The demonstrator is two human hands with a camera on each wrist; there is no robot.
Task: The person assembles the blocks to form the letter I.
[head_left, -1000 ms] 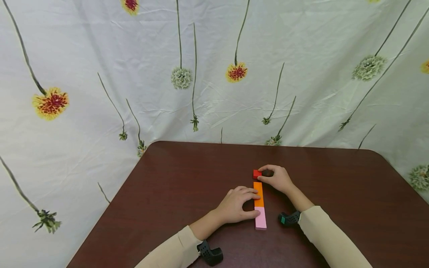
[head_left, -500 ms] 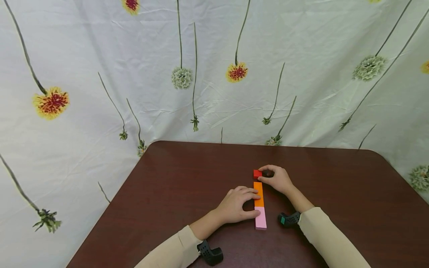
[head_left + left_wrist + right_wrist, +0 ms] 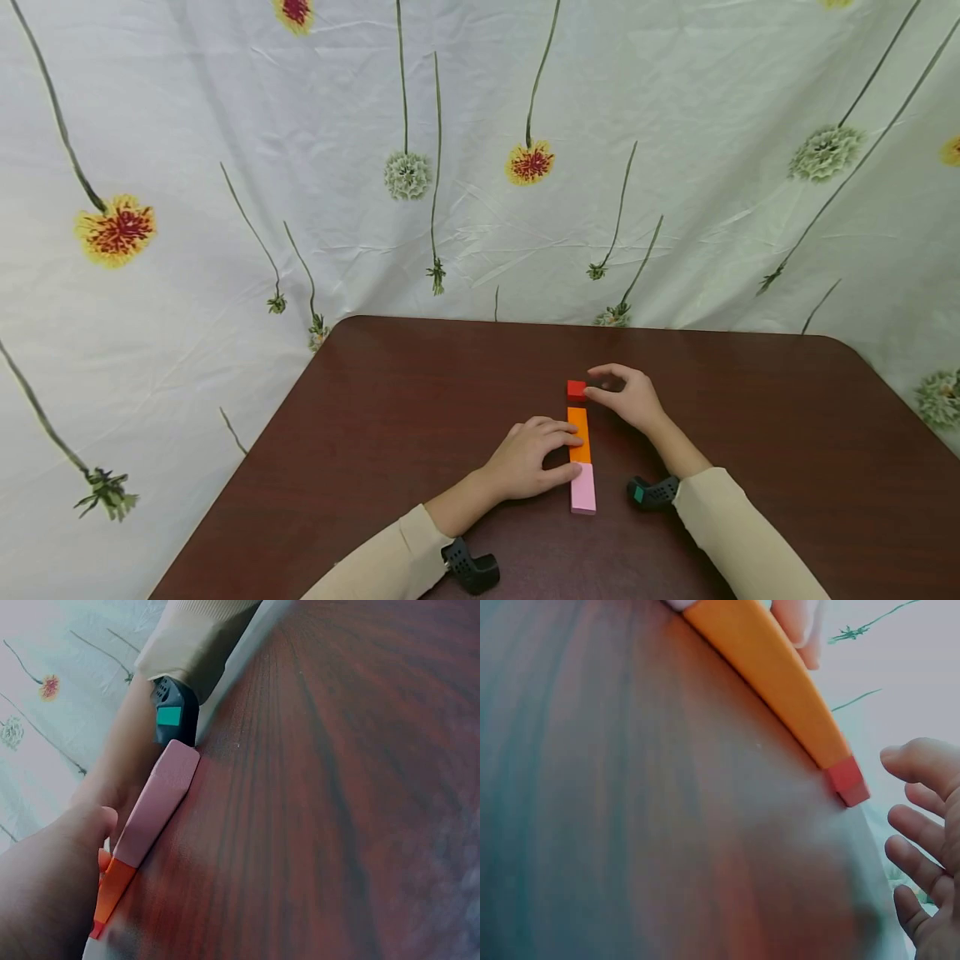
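A pink block and an orange block lie end to end on the table. Beyond the orange one, a narrow strip of table separates it from a small red block. My left hand comes in from the left, its fingers resting on the orange block and its thumb tip at the pink block. To the right of the red block, my right hand has its thumb and fingers spread, with nothing between them; its thumb tip is close to the block's right side.
A dark reddish-brown table with rounded far corners carries the blocks. Behind it hangs a white cloth printed with flowers. Each wrist wears a black camera mount, such as the left one.
My right hand has let go of the red block and drawn slightly right, its fingers parting from it. The left thumb has shifted slightly toward the orange block; the blocks keep their places.
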